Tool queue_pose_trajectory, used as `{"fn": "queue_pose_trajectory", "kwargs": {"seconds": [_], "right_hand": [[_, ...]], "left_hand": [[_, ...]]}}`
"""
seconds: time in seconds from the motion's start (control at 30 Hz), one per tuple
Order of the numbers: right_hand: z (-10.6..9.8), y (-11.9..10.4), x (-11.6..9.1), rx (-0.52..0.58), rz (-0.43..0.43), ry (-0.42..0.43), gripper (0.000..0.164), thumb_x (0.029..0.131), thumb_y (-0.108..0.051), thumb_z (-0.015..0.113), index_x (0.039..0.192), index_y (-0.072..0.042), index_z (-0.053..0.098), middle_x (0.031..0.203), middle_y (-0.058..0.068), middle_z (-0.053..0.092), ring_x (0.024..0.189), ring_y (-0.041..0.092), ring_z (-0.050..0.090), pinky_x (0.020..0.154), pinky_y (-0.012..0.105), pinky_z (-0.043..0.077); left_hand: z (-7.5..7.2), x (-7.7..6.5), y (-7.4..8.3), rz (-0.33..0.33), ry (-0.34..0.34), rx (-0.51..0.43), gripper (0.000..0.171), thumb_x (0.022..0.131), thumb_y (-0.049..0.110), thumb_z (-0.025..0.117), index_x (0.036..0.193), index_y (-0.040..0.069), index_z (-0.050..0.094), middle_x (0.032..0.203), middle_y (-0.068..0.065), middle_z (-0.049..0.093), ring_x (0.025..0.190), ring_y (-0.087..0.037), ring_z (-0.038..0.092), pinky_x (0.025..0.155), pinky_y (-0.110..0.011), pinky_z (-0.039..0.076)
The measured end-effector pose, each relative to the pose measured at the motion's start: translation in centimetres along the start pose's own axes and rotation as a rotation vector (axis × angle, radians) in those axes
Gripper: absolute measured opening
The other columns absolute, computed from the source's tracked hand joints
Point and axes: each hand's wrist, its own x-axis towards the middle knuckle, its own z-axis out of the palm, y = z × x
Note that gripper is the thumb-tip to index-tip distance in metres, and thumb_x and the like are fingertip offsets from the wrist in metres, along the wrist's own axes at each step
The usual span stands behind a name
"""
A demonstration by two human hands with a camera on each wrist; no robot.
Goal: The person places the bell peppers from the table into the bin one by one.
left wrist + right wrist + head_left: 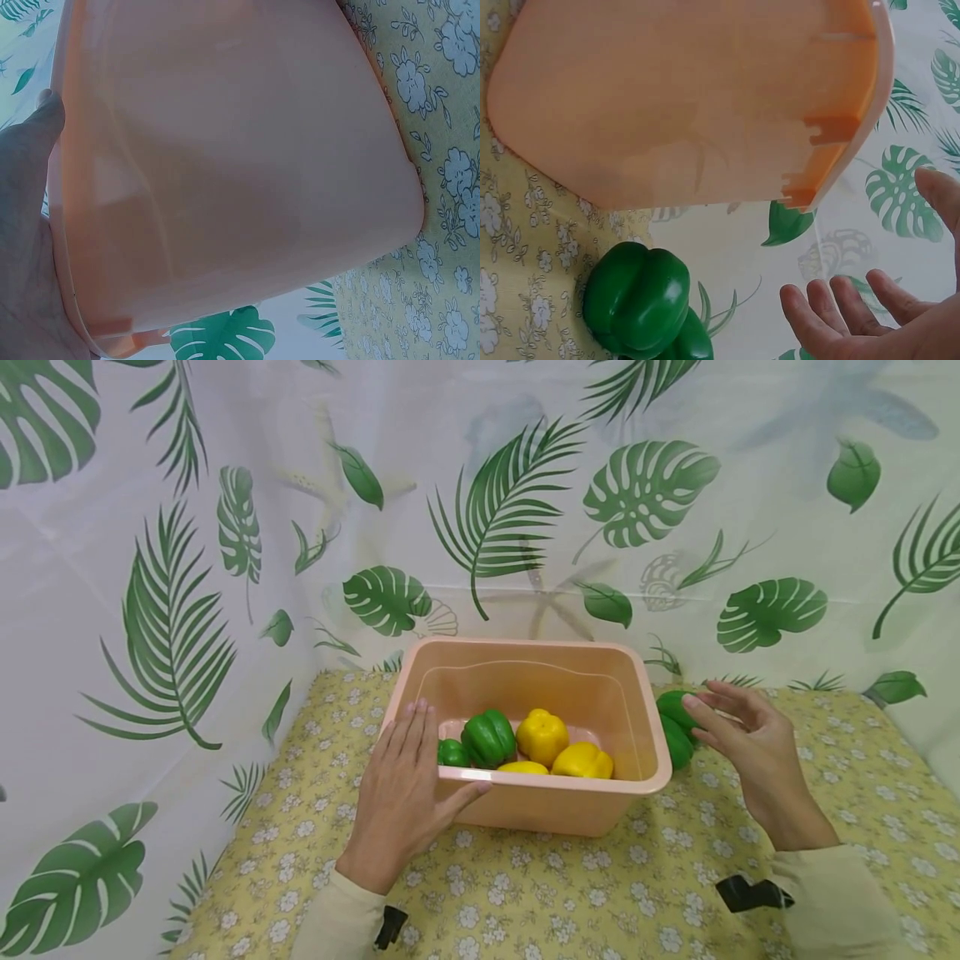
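A peach plastic bin [540,806] stands on the table, holding green bell peppers [489,738] and yellow bell peppers [543,737]. My left hand [401,785] rests on its front left corner, fingers straight over the rim and thumb along the front edge. To the right of the bin sit two green bell peppers [636,300], partly behind the bin's wall in the head view. My right hand [750,752] hovers beside them with thumb and fingers spread apart, nothing between them. In the right wrist view the fingertips [819,296] are apart from the peppers.
A yellow floral cloth [525,902] covers the table. Behind and to the left hangs a white curtain [300,410] with green leaf prints, close to the bin's back side.
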Motion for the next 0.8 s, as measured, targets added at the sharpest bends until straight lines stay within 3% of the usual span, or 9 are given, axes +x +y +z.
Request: {"fn": "queue_pose_trajectory", "kwargs": {"seconds": [0.2, 0.53, 0.8], "right_hand": [[-0.4, 1.0, 0.3, -0.013, 0.031, 0.021, 0.035, 0.095, -0.019, 0.074, 0.126, -0.021, 0.058, 0.120, -0.002, 0.054, 0.101, 0.007, 0.059, 0.076, 0.015, 0.058], [-0.8, 2.3, 0.5, -0.032, 0.090, 0.031, 0.040, 0.094, -0.024, 0.075, 0.130, -0.022, 0.057, 0.117, -0.003, 0.053, 0.095, 0.006, 0.062, 0.076, 0.015, 0.059], [-0.8, 3.5, 1.1, -0.227, 0.158, 0.062, 0.064, 0.095, -0.037, 0.072, 0.146, -0.008, 0.046, 0.122, -0.003, 0.048, 0.097, 0.002, 0.057, 0.078, 0.013, 0.057]], "left_hand": [[0.0, 0.0, 0.0, -0.002, 0.000, -0.003, 0.113, 0.090, 0.084, 0.013, 0.154, -0.008, 0.031, 0.162, -0.020, 0.024, 0.152, -0.033, 0.025, 0.126, -0.044, 0.017], [0.1, 0.0, 0.0, 0.003, 0.007, -0.007, 0.112, 0.091, 0.083, 0.013, 0.155, -0.008, 0.030, 0.162, -0.022, 0.027, 0.151, -0.033, 0.027, 0.126, -0.045, 0.018], [0.1, 0.0, -0.1, 0.007, 0.020, -0.004, 0.112, 0.091, 0.083, 0.015, 0.154, -0.008, 0.032, 0.161, -0.022, 0.029, 0.150, -0.034, 0.029, 0.125, -0.045, 0.020]]}}
